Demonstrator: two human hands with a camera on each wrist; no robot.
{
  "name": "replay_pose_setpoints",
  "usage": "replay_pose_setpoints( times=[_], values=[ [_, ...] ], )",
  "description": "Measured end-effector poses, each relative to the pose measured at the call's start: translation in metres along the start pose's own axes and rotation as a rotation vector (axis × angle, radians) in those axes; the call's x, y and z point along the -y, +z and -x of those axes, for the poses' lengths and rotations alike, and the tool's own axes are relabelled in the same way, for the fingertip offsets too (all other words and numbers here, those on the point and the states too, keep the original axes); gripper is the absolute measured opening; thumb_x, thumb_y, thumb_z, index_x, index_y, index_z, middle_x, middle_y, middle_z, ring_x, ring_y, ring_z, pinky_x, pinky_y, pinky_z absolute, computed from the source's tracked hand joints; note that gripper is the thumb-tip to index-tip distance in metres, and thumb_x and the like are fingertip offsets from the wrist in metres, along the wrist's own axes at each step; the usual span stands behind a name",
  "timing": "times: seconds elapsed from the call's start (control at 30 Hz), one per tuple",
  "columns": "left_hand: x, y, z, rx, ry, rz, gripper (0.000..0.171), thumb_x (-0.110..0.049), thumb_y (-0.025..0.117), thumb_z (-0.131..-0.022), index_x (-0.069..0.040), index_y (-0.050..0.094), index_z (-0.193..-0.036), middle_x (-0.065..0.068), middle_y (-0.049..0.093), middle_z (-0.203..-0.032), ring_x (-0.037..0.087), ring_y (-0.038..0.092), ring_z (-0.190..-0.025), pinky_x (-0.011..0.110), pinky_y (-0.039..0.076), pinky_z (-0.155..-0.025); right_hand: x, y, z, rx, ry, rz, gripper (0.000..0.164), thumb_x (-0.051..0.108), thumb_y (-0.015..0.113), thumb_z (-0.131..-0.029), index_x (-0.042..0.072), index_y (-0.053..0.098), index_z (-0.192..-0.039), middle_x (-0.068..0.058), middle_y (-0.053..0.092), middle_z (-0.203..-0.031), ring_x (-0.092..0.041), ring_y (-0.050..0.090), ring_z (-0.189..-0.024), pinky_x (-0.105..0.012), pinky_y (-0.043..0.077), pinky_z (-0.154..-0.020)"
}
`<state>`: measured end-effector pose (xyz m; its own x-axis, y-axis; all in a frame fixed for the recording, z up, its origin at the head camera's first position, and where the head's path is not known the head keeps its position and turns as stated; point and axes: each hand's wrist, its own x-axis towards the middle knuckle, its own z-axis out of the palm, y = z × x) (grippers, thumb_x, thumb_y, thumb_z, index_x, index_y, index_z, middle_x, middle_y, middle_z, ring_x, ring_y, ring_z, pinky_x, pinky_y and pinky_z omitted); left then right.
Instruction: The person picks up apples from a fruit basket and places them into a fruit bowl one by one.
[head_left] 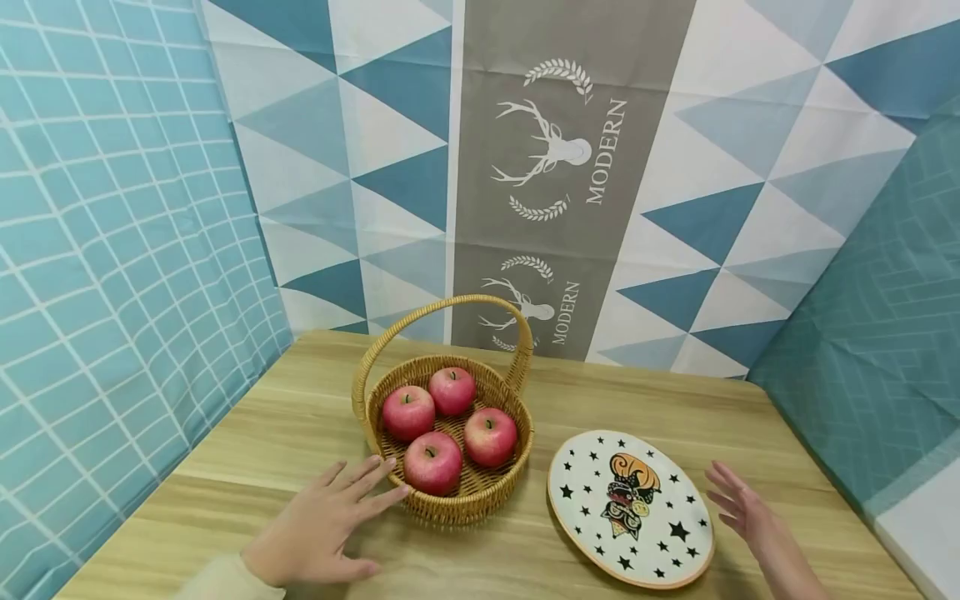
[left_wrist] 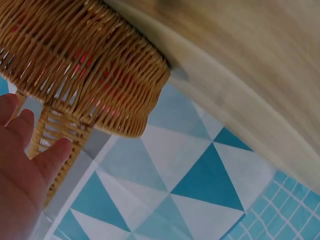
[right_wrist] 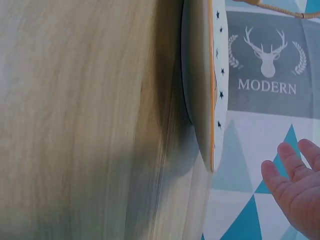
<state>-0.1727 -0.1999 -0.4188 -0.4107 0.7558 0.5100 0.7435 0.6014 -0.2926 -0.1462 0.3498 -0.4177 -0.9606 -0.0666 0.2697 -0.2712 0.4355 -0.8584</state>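
Observation:
A wicker basket point(head_left: 480, 500) with a tall arched handle stands on the table, holding several red apples point(head_left: 432, 463). My left hand point(head_left: 330, 521) is spread at the basket's near left rim, fingertips overlapping the rim in the head view. The left wrist view has the basket's woven side point(left_wrist: 85, 65) close beyond that hand's fingers. To the right lies a white plate point(head_left: 585, 508) with black stars, an orange-and-black cartoon figure and an orange rim. My right hand point(head_left: 757, 521) hovers just right of the plate, fingers extended and holding nothing; the right wrist view shows it apart from the plate's edge point(right_wrist: 220, 100).
The wood-grain table point(head_left: 247, 475) meets a patterned cloth backdrop point(head_left: 405, 167) with triangles and deer heads. A blue checked cloth point(head_left: 112, 250) closes the left side, a teal cloth point(head_left: 870, 358) the right. A white surface point(head_left: 922, 517) borders the table at the lower right.

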Motion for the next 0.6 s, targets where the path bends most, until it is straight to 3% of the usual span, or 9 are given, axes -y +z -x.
replay_pose_setpoints(
  times=[0.03,0.2,0.47,0.6],
  values=[
    [0.000,0.001,0.000,0.013,-0.002,0.000,0.075,-0.073,0.046,-0.082,-0.021,0.053,-0.135,0.011,0.054,-0.136,0.031,0.053,-0.120,0.055,0.049,-0.082,0.002,0.001,0.001,0.001,0.002,0.014,0.046,0.022,0.013,-0.106,0.025,0.034,-0.147,0.037,0.041,-0.125,0.016,0.045,-0.106,-0.008,0.039,-0.081],
    [0.002,0.003,-0.002,0.043,-0.041,0.008,0.075,-0.074,0.044,-0.082,-0.021,0.055,-0.134,0.010,0.056,-0.135,0.030,0.053,-0.121,0.056,0.048,-0.082,0.012,0.006,-0.004,0.005,-0.033,0.075,0.050,0.024,0.013,-0.106,0.003,0.029,-0.149,0.037,0.039,-0.126,0.017,0.043,-0.108,-0.008,0.038,-0.083],
    [-0.001,0.004,-0.003,0.062,-0.018,0.035,0.073,-0.070,0.052,-0.080,-0.019,0.057,-0.133,0.011,0.055,-0.136,0.031,0.053,-0.121,0.055,0.048,-0.084,0.019,0.015,-0.003,0.006,-0.127,0.080,0.048,0.018,0.014,-0.106,0.012,0.033,-0.149,0.034,0.039,-0.131,0.013,0.045,-0.110,-0.008,0.037,-0.086],
    [-0.003,0.005,-0.003,0.056,-0.022,0.050,0.073,-0.069,0.056,-0.079,-0.018,0.058,-0.131,0.012,0.054,-0.136,0.032,0.054,-0.119,0.055,0.048,-0.083,0.023,0.027,-0.007,0.022,-0.114,-0.051,0.048,0.029,0.008,-0.105,0.035,0.040,-0.141,0.030,0.046,-0.129,0.009,0.049,-0.109,-0.012,0.040,-0.087]
  ],
)
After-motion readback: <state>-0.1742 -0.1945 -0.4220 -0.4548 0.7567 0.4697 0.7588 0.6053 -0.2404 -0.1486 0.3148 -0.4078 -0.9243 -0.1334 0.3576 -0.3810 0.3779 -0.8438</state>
